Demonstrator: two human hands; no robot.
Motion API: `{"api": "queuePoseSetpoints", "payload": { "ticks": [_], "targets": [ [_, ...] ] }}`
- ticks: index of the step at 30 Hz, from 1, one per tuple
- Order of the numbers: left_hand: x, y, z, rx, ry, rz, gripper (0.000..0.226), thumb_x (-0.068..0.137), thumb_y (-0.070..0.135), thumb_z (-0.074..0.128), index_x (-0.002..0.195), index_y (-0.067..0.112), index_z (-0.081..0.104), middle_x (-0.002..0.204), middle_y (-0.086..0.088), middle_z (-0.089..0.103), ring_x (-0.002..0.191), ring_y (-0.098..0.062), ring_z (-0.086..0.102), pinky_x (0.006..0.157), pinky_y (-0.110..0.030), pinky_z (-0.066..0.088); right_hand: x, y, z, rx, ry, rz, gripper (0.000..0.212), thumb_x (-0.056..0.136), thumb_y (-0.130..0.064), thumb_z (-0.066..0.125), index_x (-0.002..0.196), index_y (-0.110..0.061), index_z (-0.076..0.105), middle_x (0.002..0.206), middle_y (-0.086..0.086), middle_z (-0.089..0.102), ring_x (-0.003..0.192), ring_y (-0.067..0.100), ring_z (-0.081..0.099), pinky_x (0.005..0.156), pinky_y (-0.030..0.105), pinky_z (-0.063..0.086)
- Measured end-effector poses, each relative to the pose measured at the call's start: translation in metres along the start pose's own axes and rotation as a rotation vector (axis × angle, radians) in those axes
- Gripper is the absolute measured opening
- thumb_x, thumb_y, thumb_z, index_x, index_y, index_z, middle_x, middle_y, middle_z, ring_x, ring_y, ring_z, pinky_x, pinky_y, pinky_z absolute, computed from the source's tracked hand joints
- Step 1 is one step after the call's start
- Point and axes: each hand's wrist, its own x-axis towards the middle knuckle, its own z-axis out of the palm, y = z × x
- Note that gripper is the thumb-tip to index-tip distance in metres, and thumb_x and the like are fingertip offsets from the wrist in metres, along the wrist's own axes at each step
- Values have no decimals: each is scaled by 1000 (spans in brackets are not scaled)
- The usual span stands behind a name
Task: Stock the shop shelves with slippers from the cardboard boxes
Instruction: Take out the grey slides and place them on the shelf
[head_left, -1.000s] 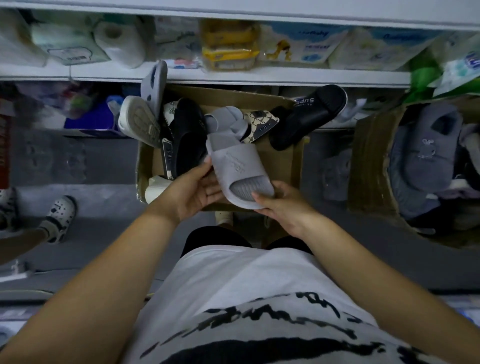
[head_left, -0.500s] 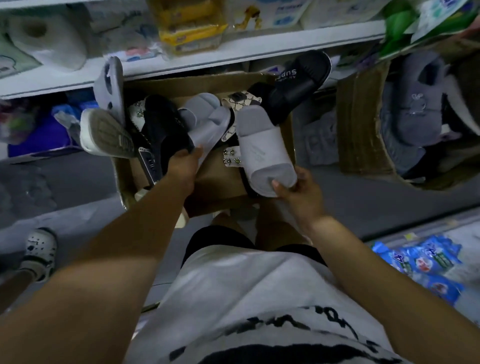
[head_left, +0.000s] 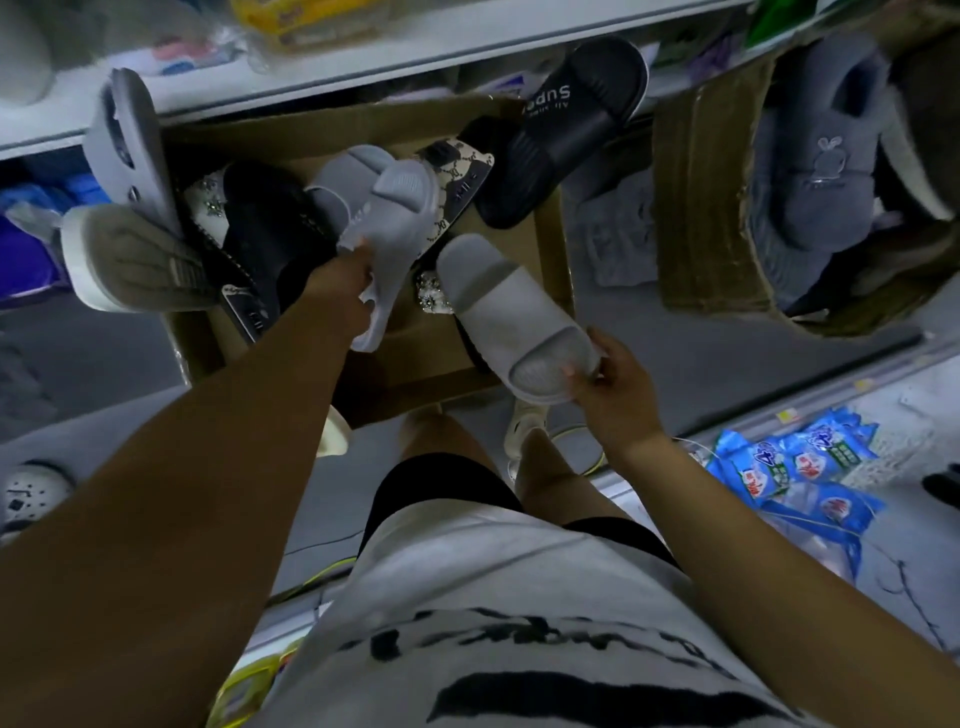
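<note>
Grey slipper (head_left: 511, 317) pinched in right hand (head_left: 618, 395) — left hand (head_left: 340, 291) grips second grey slipper (head_left: 389, 223) above cardboard box (head_left: 426, 364).

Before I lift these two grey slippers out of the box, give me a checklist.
1. Hold on the light grey rubber slide slipper: ok, right hand pinches its end.
2. Hold on the second grey slide slipper: ok, left hand grips its side.
3. That slipper clear of neighbours: not ok, it lies across the patterned black-and-cream slipper.
4. Both make a left-right pair: cannot tell.
5. Steadiness of the black slide slipper leaning over the brown cardboard box rim: cannot tell.
</note>
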Motion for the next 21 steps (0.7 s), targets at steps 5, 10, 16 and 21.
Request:
{"api": "queuePoseSetpoints", "payload": {
  "ticks": [5, 10, 16, 21],
  "targets": [
    [-25, 5, 19, -81, -24, -33, 16, 104, 40, 52, 93, 29, 54, 117, 5, 55, 98, -11, 55, 93, -37, 42, 4, -2, -16, 8, 97, -8, 40, 100, -22, 64, 139, -16, 58, 132, 9, 64, 119, 26, 63, 103, 44, 52],
    [-65, 4, 36, -175, -21, 15, 11, 105, 31, 52, 111, 24, 58, 104, 1, 59, 93, -12, 55, 77, -32, 50, 11, -12, -44, -70, 29, -127, 38, 104, -27, 56, 141, -19, 59, 137, 4, 63, 121, 15, 57, 94, 20, 43],
    [-126, -26, 65, -125, -60, 158, 11, 106, 30, 51, 100, 27, 60, 98, 0, 63, 91, -15, 63, 78, -34, 55, 20, -23, -70, -6, -181, -238, 36, 105, -21, 54, 141, -18, 57, 140, 0, 59, 124, 11, 53, 97, 14, 41],
    [-180, -66, 108, -93, -62, 317, 15, 107, 34, 49, 99, 27, 60, 103, 2, 64, 98, -21, 62, 85, -45, 51, 16, -18, -96, 50, -343, -231, 34, 103, -21, 58, 136, -26, 59, 137, 1, 62, 124, 17, 59, 106, 33, 48]
  ]
}}
